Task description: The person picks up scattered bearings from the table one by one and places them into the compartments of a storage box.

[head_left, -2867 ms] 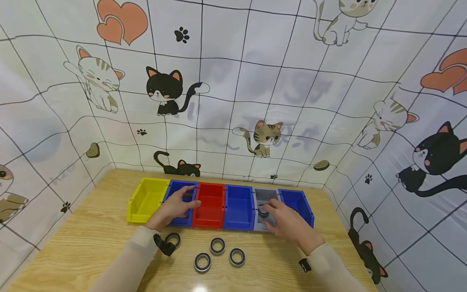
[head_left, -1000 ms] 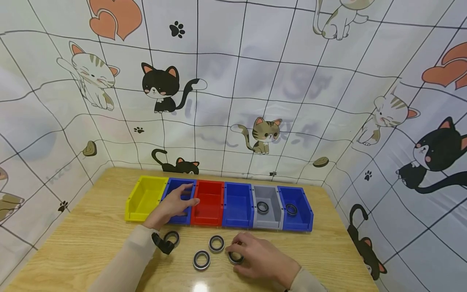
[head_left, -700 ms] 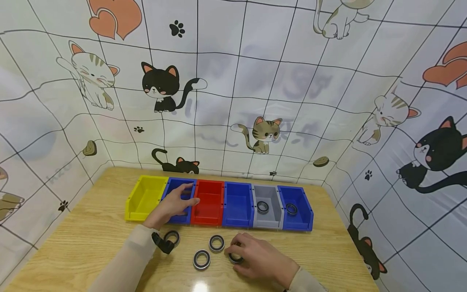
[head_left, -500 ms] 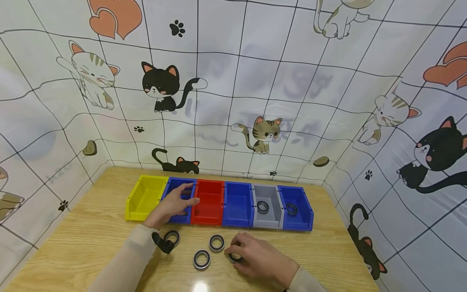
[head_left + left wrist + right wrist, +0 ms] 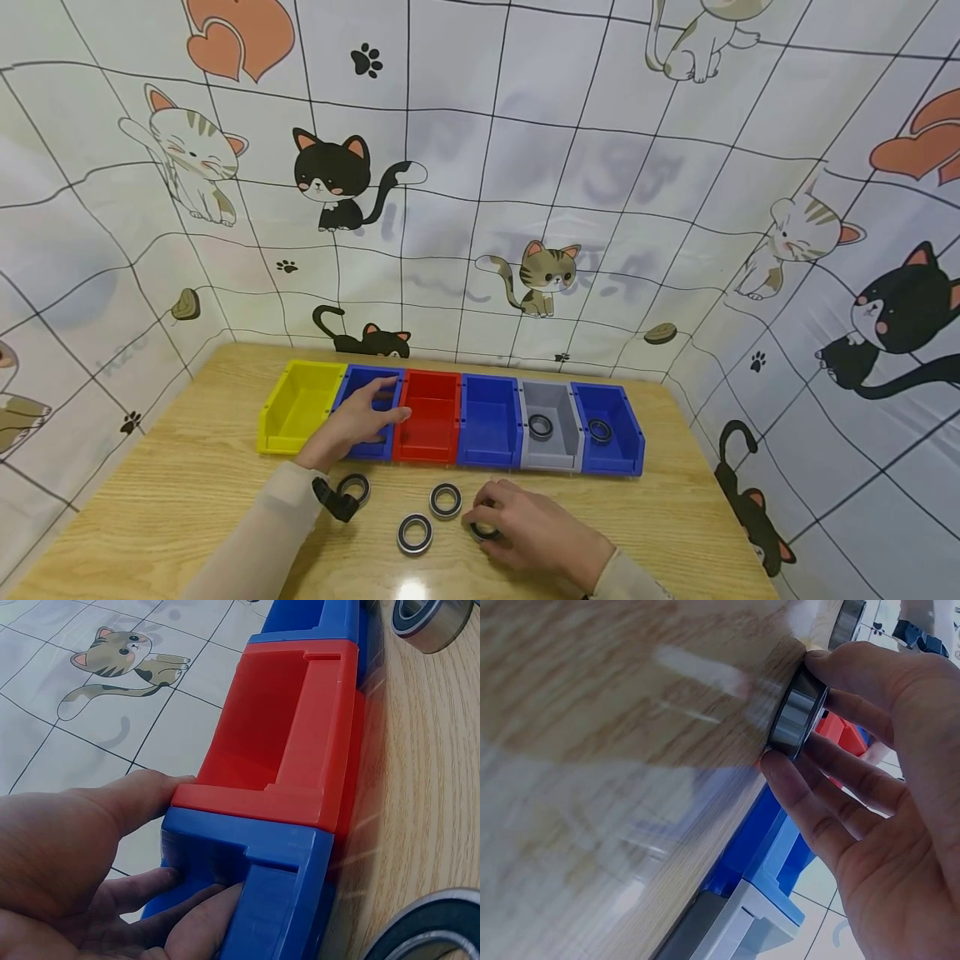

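Observation:
In the right wrist view my right hand (image 5: 900, 757) pinches a ball bearing (image 5: 799, 716) at its edge between thumb and fingertips, on the tabletop. From the head view, that hand covers part of the ring. My left hand (image 5: 358, 417) lies over the second bin from the left, a blue bin (image 5: 277, 907); its fingers reach inside and the thumb touches the rim by the red bin (image 5: 427, 417). Two bearings, a nearer one (image 5: 414, 534) and a farther one (image 5: 446, 501), lie left of my right hand. Another bearing (image 5: 353, 490) is beside my left wrist.
A row of bins stands along the back: a yellow bin (image 5: 303, 408) at the left end, a middle blue bin (image 5: 489, 421), a grey bin (image 5: 551, 450) and a right-end blue bin (image 5: 611, 458). The grey and right-end bins each hold one bearing. Cat-print curtains surround the wooden table (image 5: 172, 500).
My right hand has come from the grey bin, where a bearing now lies, to a bearing at the front. Over the last second both hands have stayed nearly still.

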A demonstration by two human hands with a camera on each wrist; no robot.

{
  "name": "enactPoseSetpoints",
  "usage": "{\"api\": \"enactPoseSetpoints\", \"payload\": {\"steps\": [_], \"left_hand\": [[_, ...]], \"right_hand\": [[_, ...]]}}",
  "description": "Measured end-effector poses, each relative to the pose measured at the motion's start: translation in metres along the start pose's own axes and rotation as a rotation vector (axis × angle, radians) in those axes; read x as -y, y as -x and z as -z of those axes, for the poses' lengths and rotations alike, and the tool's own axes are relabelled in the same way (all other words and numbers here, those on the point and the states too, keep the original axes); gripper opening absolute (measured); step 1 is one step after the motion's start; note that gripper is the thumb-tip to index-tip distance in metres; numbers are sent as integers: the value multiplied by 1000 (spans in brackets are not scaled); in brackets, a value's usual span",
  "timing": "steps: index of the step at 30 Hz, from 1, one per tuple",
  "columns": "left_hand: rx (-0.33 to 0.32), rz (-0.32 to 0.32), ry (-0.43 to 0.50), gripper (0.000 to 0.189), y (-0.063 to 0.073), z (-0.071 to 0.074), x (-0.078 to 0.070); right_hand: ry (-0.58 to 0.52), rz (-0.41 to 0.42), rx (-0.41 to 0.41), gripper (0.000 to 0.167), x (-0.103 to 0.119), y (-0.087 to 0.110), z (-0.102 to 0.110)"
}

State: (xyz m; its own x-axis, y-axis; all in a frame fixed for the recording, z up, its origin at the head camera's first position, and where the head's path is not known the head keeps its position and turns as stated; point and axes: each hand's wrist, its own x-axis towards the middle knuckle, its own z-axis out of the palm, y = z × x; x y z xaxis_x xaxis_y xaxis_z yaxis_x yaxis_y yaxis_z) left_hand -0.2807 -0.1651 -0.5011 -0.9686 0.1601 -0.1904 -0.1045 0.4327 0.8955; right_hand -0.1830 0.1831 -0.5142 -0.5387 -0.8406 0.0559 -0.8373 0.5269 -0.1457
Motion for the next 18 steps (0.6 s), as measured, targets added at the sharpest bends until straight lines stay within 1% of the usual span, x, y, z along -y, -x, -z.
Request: {"api": "enactPoseSetpoints", "payload": {"steps": [8, 18], "left_hand": [[-3, -1, -3, 88, -1, 0, 1], [-6, 11, -6, 88, -1, 0, 0]], "right_hand": [[26, 35, -32, 31, 0, 0, -3], [19, 45, -36, 31, 0, -1, -2]]}}
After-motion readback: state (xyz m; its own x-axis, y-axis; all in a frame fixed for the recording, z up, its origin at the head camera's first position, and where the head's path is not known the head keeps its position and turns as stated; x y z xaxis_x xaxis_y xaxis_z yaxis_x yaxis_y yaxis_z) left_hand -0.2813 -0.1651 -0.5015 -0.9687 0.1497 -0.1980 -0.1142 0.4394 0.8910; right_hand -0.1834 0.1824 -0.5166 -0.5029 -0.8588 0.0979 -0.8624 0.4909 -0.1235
